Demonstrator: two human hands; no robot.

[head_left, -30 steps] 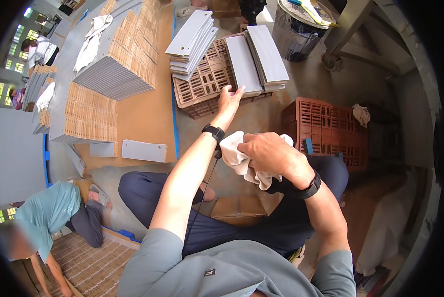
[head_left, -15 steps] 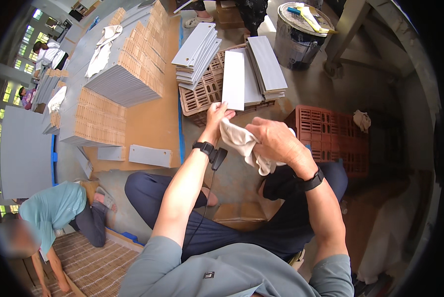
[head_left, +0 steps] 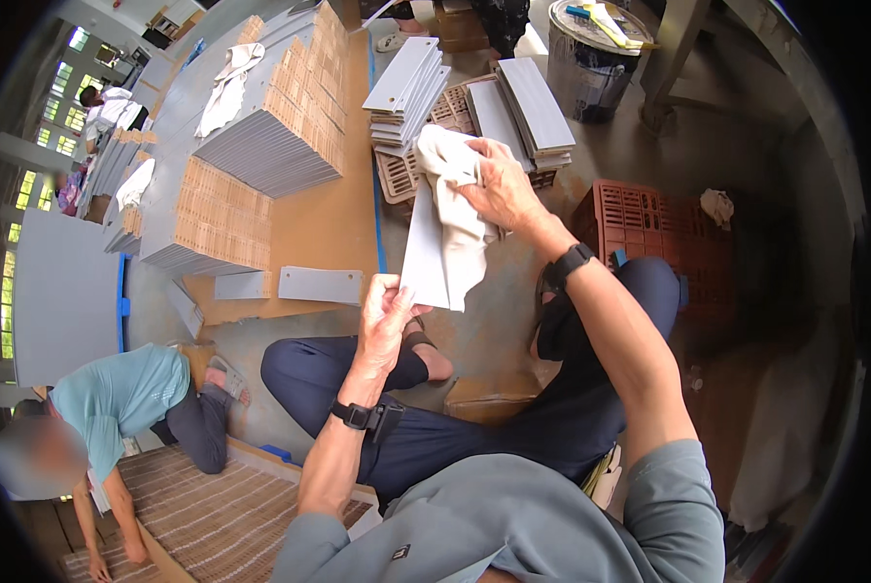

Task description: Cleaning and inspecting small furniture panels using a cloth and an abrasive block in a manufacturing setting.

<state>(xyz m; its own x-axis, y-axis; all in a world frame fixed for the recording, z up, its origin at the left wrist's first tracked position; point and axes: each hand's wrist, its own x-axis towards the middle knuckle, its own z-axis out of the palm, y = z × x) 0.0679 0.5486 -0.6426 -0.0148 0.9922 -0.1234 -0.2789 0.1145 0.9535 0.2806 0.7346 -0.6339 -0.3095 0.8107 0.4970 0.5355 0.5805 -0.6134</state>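
Seen from above, seated on the floor with dark trousers and a grey shirt. Left hand [head_left: 385,316] raised at about 6 o'clock of a grey panel [head_left: 426,255], fingers curled and pinching its lower corner, a black watch on that wrist. Panel held upright and slightly tilted, lifted clear of the floor, in front of the chest. Right hand [head_left: 499,187] at 1 o'clock of the panel, closed around a white cloth [head_left: 455,199] and pressing it against the panel's upper face; cloth draped down over the panel's right side, covering much of it. A second black watch on the right wrist.

Beyond the hands, at 12 o'clock: a tan slatted crate [head_left: 406,170] carrying stacks of grey panels [head_left: 411,87], with more laid flat just to the right. At 3 o'clock of the right hand, a red plastic crate [head_left: 649,219] on the floor. At 1 o'clock, a round dark bucket [head_left: 601,58] with tools on its lid. At 10 o'clock, tall piles of panels [head_left: 280,117] on a brown sheet, two loose panels [head_left: 321,284] lying near its edge. At 8 o'clock, another person [head_left: 124,398] in a teal shirt, bent over a striped mat.
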